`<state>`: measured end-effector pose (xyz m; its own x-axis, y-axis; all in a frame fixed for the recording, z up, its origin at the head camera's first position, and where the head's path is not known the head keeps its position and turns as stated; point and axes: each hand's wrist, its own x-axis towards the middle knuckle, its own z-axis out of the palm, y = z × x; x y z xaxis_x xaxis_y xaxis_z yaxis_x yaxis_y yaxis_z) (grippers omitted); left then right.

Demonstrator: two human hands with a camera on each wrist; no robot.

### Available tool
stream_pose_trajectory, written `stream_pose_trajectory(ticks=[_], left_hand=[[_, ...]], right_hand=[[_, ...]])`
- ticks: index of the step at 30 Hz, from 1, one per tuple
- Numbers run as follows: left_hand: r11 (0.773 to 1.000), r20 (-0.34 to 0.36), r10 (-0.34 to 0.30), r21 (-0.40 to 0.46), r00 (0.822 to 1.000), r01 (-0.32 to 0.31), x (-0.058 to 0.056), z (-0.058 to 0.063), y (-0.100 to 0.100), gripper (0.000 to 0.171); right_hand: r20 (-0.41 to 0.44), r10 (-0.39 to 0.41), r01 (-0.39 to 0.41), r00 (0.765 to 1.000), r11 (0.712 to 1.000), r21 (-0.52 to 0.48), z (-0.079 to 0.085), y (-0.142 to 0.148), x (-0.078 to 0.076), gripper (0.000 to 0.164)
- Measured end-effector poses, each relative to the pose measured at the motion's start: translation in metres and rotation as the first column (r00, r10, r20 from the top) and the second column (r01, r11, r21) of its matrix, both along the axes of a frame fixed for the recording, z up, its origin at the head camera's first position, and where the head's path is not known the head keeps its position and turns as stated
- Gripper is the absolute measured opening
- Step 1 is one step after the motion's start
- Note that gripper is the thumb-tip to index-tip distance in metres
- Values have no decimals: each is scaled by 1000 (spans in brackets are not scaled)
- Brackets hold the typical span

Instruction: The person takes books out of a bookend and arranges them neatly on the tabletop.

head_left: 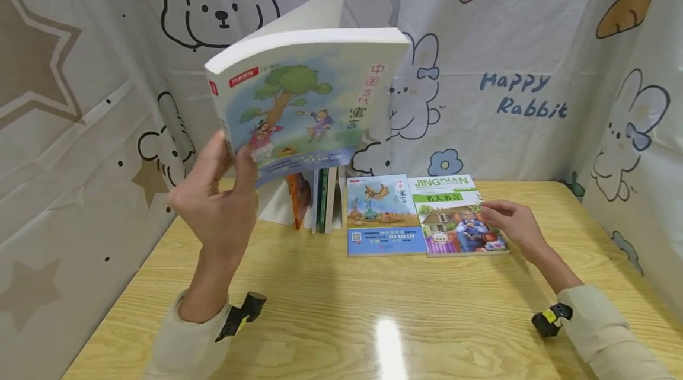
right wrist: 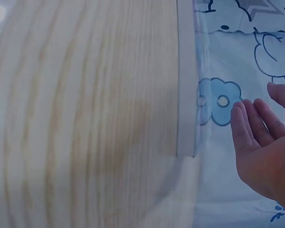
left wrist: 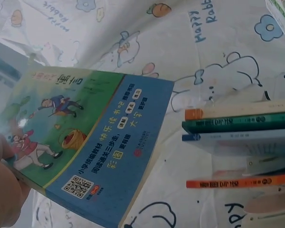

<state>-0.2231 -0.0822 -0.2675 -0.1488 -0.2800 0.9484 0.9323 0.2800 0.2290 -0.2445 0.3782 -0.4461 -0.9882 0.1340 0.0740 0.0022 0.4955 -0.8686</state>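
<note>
My left hand (head_left: 221,205) grips a paperback storybook (head_left: 309,104) by its spine edge, thumb across the front cover, and holds it up above the table. Its cover shows a tree and two figures, and a white leaf or back cover stands away behind the pages. In the left wrist view the blue lower band with a QR code (left wrist: 77,186) shows plainly. My right hand (head_left: 514,227) has its fingertips at the right edge of a green-and-white book (head_left: 448,220) lying on the table; the right wrist view shows its fingers (right wrist: 256,126) loosely extended, holding nothing.
Left of the green-and-white book lies another storybook (head_left: 384,217) with a blue lower band. Behind the raised book, several thin books (head_left: 322,202) stand upright in a white holder (head_left: 274,205). A printed curtain (head_left: 331,83) surrounds the wooden table (head_left: 320,309) at the back and sides.
</note>
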Motion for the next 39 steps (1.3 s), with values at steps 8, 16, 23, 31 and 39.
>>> stream_pose_trajectory(ticks=[8, 16, 23, 31, 39], left_hand=[[996, 17, -55, -73, 998, 56, 3, -2, 16, 30], [986, 78, -113, -116, 991, 121, 2, -13, 30, 31], [962, 113, -197, -169, 974, 214, -1, -26, 45, 28], [891, 251, -371, -175, 894, 419, 1, -44, 64, 32], [894, 373, -346, -147, 861, 423, -2, -54, 78, 32]], right_hand=[[-48, 77, -76, 996, 997, 26, 17, -20, 5, 56], [-186, 194, -205, 963, 978, -41, 42, -48, 14, 44], [-367, 294, -355, 883, 929, -108, 71, -81, 26, 47], [-465, 340, -433, 818, 895, -107, 85, -104, 36, 53], [-496, 234, -292, 836, 956, -42, 82, -94, 40, 29]])
